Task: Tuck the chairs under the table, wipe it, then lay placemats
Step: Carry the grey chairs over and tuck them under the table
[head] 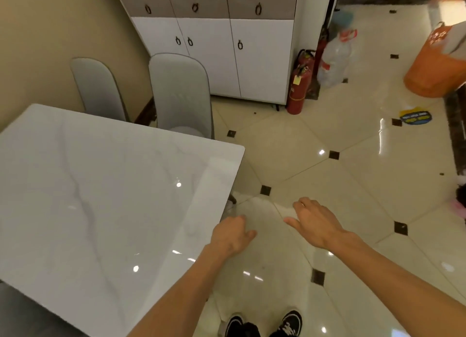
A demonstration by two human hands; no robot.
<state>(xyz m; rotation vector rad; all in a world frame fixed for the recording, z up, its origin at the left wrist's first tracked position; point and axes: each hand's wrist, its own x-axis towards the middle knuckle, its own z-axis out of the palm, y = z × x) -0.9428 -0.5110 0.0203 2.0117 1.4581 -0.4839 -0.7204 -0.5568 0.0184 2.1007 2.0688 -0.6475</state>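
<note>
The white marble-look table [106, 198] fills the left, its top bare and glossy. Two grey padded chairs stand at its far side: one by the wall [98, 89], one nearer the corner [180, 92], with its seat just under the table edge. My left hand [230, 236] hovers beside the table's right edge, fingers loosely curled downward and holding nothing. Over the floor to the right, my right hand [315, 223] also holds nothing, fingers bent down and thumb spread. No cloth or placemats are in view.
A white-and-grey cabinet [227, 46] stands against the back wall, with red fire extinguishers [300, 84] and large plastic bottles [335, 59] beside it. An orange bag [433, 67] sits far right. My black shoes [264, 326] are on the glossy tiled floor. A grey shape [15, 304] shows bottom left.
</note>
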